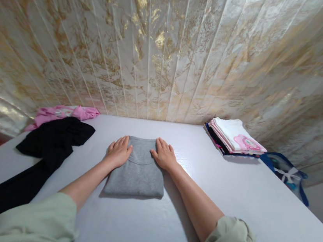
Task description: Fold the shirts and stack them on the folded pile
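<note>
A grey shirt [139, 179], folded into a compact rectangle, lies flat on the white table with its neckline toward the far side. My left hand [119, 151] rests flat on its far left corner, fingers stretched out. On the far right corner lies my right hand [163, 153], likewise flat with the fingers extended and the thumb pointing inward. Both palms press on the cloth without gripping it. Parts of the shirt's side edges are hidden under the hands.
On the left of the table [192, 203] lie a crumpled black garment [56, 135] and a pink garment [68, 112]. A stack of folded clothes [230, 135] stands at the back right. Beyond the right edge is a blue-trimmed clear bag [287, 173]. A patterned curtain [157, 57] hangs behind.
</note>
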The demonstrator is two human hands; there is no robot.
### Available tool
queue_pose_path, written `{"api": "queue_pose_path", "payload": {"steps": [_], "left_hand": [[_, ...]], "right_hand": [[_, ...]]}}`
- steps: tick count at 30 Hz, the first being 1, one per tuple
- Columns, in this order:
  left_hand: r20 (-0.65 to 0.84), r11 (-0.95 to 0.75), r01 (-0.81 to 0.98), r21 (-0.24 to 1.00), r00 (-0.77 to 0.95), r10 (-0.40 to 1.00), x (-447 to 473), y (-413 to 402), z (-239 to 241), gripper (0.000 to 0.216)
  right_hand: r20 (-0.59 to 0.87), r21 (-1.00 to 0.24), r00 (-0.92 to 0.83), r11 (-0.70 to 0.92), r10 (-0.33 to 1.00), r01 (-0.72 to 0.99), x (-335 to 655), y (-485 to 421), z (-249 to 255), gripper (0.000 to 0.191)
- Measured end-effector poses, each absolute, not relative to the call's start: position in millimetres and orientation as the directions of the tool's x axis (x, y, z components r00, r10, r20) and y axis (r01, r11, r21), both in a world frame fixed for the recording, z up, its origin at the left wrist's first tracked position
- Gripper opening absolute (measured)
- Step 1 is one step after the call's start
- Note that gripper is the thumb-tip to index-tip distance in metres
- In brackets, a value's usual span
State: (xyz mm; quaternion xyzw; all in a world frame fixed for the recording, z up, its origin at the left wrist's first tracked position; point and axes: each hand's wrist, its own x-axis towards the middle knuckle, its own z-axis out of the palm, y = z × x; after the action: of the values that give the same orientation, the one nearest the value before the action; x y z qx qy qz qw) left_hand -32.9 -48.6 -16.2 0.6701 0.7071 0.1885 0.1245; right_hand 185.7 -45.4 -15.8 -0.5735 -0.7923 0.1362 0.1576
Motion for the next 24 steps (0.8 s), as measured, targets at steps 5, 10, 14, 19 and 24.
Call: {"api": "queue_pose_path", "payload": {"steps": [5,10,14,19,24], "left_hand": [[0.069,0.11,0.845,0.524,-0.17,0.983,-60,-47,2,0.049],[0.035,0.167,0.804,0.571,-0.227,0.973,-92,-82,10,0.03],[-0.044,0.101,0.833,0.544,-0.092,0.995,-80,-118,9,0.03],[-0.096,0.07,0.857,0.51,-0.024,0.995,-61,-140,15,0.024],[-0.112,0.043,0.881,0.471,0.011,0.994,-67,-160,15,0.024]], "right_hand": [[0.216,-0.478,-0.217,0.297,0.952,0.826,201,-36,-7,0.056],[0.171,-0.514,-0.178,0.242,0.969,0.823,236,-43,26,0.038],[0.016,-0.445,-0.276,0.254,0.961,0.859,241,-80,36,0.029],[-0.139,-0.432,-0.29,0.206,0.947,0.878,228,-131,30,0.03],[-0.127,-0.506,-0.262,0.165,0.957,0.847,224,-164,27,0.034]]}}
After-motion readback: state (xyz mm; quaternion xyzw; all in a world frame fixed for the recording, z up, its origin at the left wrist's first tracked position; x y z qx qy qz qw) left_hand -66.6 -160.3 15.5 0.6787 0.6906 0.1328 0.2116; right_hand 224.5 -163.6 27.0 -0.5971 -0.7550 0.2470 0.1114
